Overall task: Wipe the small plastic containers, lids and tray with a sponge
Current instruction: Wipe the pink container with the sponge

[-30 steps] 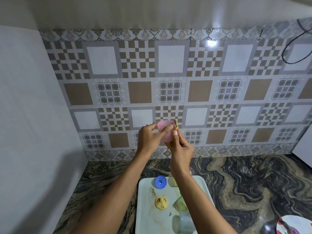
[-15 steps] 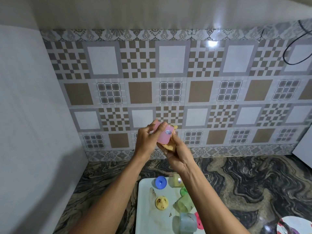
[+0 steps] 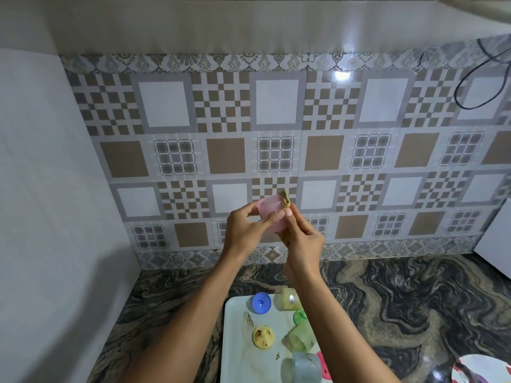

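At the bottom centre of the frame the tray [image 3: 237, 355] lies on the counter [image 3: 387, 313] and serves as the parking place for what waits. On it are a blue lid [image 3: 260, 303], a smeared yellow lid [image 3: 263, 338], a yellow cup [image 3: 288, 299], a green lid [image 3: 300, 316], a tipped green cup [image 3: 300, 337] and a grey cup [image 3: 305, 367]. A pink lid [image 3: 323, 369] is partly hidden by the right forearm. Brown streaks on the tray's bare left part suggest it needs wiping too. A plate [image 3: 481, 369] shows in the lower right corner.

Above, at mid-frame, the 2 hands are raised clear of the tray, probably so the work is in plain sight. The left hand [image 3: 243, 230] has its fingers and thumb curled round the pink cup [image 3: 269, 214], steadying it. The right hand [image 3: 304, 244] pinches the folded sponge [image 3: 285, 201] against the cup's right rim. Folding likely lets it reach inside the narrow mouth. This looks like 1 cup mid-wipe, with most pieces yet to be done.

Behind them is the tiled wall [image 3: 323, 153], with a cable [image 3: 470, 100] looping at the upper right.
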